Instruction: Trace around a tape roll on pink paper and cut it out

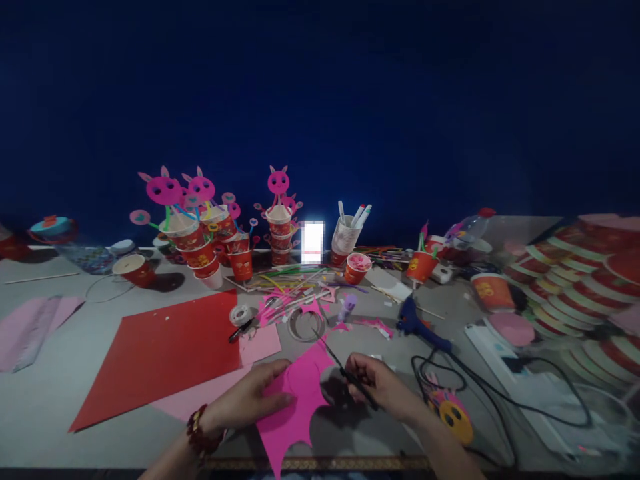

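grey surface [60,393], matte, crowded. large red card sheet [160,353] lies flat toward the left edge. at the near edge, left hand [250,400] pinches a bright pink foam sheet [300,393], jagged, curve partly cut. right hand [380,387] clenched on black scissors [345,370], blades at the sheet's right edge. step judged: mid-cut; next calls for turning the sheet.

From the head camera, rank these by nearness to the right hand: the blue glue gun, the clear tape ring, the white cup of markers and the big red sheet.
Measured from the right hand, which grips scissors:
1. Clear tape ring, just ahead and to the left.
2. Blue glue gun, ahead and to the right; almost level with the ring, so these two are a close call.
3. Red sheet, far left.
4. White cup of markers, at the back.
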A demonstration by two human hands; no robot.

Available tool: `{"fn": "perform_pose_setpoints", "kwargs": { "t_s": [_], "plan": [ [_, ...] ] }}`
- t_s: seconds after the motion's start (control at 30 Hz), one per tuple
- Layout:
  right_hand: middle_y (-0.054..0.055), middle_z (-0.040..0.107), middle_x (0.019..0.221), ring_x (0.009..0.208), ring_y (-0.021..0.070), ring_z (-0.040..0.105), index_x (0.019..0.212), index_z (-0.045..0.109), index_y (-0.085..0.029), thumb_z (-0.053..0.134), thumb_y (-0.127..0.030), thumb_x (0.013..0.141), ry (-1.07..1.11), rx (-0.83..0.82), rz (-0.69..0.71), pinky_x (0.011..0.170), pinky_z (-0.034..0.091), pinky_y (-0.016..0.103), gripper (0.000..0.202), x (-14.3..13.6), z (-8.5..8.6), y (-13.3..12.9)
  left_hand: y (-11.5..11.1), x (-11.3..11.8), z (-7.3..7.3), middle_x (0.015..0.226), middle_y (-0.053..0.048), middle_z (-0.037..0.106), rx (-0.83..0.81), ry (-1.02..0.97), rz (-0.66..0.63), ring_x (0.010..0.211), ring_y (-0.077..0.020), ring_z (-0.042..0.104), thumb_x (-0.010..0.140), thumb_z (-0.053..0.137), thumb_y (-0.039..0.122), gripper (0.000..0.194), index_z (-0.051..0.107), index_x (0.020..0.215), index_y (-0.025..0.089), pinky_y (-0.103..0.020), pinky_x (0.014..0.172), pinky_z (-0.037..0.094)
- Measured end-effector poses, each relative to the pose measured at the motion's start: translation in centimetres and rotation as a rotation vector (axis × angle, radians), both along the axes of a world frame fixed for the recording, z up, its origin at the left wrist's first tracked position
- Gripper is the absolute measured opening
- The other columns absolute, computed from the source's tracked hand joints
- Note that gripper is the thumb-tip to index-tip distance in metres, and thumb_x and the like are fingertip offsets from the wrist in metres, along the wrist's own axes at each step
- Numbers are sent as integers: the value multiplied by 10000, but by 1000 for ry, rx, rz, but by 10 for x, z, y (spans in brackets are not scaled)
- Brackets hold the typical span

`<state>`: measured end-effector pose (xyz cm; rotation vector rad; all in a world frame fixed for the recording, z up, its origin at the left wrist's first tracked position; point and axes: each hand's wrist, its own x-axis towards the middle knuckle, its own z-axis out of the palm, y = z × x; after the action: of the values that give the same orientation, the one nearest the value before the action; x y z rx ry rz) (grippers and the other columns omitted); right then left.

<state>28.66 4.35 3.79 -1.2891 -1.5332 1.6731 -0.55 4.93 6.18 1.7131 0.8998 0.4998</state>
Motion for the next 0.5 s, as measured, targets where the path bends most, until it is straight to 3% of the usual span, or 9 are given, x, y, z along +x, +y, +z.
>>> {"fn": "perform_pose_setpoints", "kwargs": {
  "t_s": [0.23, 0.37, 0.5],
  "plan": [
    [-86, 455, 564, 514, 74, 392, 660, 418, -216, 766, -386, 666, 46, -24, -26, 501, 286, 198, 388, -7, -7, 3, -2, 3, 7, 1067, -59, 680, -39, -18, -33, 980, -221, 608, 903, 608, 416, 320, 643, 1137, 200, -290, 905, 461],
    [-102, 415, 493, 435, 76, 376, 647, 370, -234, 732, -575, 691, 94, -28, -93, 456, 292, 207, 499, -7, -16, 3, -1, 2, 0, 1040, -58, 673, -52, -31, -12, 972, -223, 604, 893, 615, 453, 337, 655, 1101, 191, -297, 902, 470],
    [-68, 487, 510, 454, 99, 439, 651, 397, -230, 657, -653, 756, 57, 68, -139, 471, 345, 228, 508, -3, -14, -1, -1, 3, -10, 1021, -51, 677, -79, -80, 74, 974, -224, 599, 878, 640, 456, 337, 668, 1081, 188, -297, 905, 468]
  ]
}}
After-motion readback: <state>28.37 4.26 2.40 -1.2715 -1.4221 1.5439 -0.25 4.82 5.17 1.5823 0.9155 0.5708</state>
